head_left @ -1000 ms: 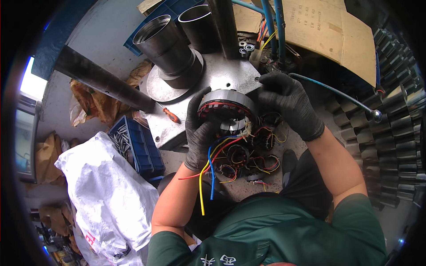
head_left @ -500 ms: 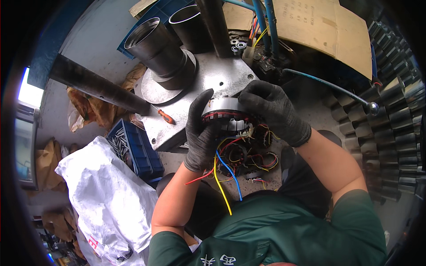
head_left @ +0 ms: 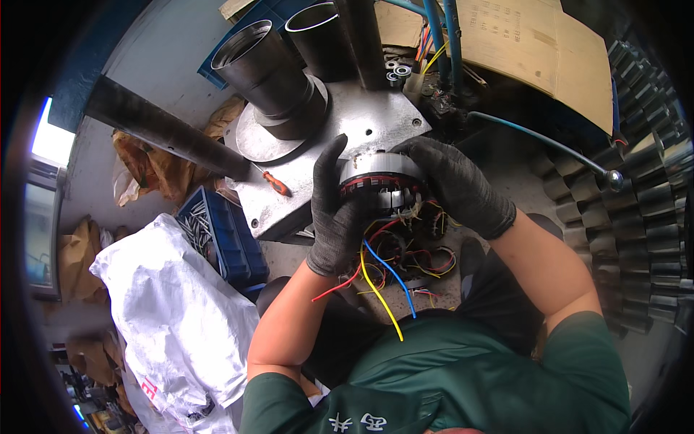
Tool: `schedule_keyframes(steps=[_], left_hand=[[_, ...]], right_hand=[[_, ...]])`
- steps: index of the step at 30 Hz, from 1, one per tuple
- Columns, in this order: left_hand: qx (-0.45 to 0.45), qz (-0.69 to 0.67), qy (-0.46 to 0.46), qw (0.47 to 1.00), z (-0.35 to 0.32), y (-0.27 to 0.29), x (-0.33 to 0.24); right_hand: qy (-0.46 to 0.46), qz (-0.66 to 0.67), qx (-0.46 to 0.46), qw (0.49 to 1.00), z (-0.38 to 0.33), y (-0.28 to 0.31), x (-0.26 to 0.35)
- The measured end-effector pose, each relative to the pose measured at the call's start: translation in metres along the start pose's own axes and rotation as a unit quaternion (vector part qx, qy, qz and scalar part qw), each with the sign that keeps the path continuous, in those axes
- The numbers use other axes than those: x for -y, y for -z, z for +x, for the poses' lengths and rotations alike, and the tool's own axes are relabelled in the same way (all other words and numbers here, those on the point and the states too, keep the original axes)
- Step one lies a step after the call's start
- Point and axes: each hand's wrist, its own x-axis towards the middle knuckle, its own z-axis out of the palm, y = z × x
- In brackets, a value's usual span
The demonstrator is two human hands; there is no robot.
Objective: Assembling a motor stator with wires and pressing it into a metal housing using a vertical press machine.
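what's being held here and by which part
A round motor stator with coloured wires, gripped by its rim: left hand on its left side, right hand on its right.

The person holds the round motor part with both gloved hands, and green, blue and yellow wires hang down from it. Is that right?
Nearly. In the head view, both hands, left and right, hold the round motor part, but the wires hanging from it are red, blue and yellow, not green.

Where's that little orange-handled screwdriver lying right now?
In the head view, the screwdriver lies on the grey metal plate, to the left of the gloved left hand and just below the large steel tube.
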Motion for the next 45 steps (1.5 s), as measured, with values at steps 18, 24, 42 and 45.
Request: schedule_keyframes(steps=[18, 24, 42, 45], left_hand=[[-0.091, -0.055, 0.019, 0.994, 0.005, 0.004, 0.003], [-0.093, -0.036, 0.024, 0.995, 0.003, 0.005, 0.018], [0.047, 0.184, -0.151, 0.970, 0.002, 0.006, 0.024], [0.042, 0.217, -0.172, 0.960, 0.004, 0.007, 0.020]], right_hand=[[-0.188, 0.279, -0.070, 0.939, -0.008, -0.014, 0.001], [-0.191, 0.222, -0.009, 0.956, -0.010, -0.020, -0.006], [-0.233, 0.358, -0.051, 0.903, -0.003, -0.014, -0.001], [-0.239, 0.304, -0.066, 0.920, -0.001, -0.011, -0.005]])
